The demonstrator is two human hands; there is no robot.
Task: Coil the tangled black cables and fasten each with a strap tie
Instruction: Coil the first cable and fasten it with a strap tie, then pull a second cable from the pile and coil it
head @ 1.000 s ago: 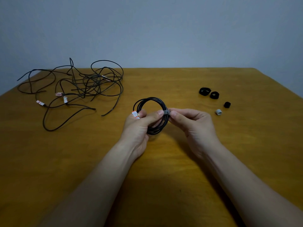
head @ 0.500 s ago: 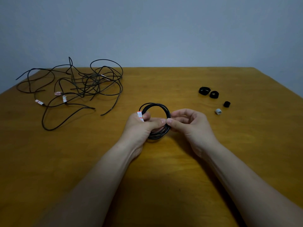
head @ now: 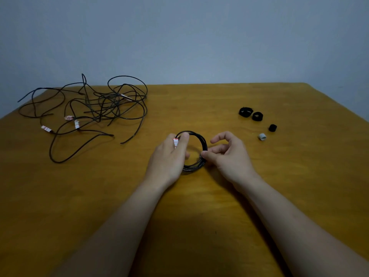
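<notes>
A small coil of black cable (head: 201,141) lies low over the wooden table (head: 199,100) at its centre. My left hand (head: 169,158) grips the coil's left side, thumb near a white-and-red tag (head: 175,141). My right hand (head: 229,154) pinches the coil's right side between thumb and a finger, where a strap tie wraps it; the other fingers are spread and lifted. A tangle of loose black cables (head: 95,108) with several white-and-red tags spreads over the far left.
Rolled strap ties lie at the right: two black ones (head: 246,112) (head: 257,116) side by side, a smaller black one (head: 272,127) and a grey one (head: 262,136). A grey wall rises behind the table's far edge.
The coil has come down closer to the table. My left thumb has slid up to the tag. My right hand's index finger has lifted off, leaving a pinch at the coil's right side.
</notes>
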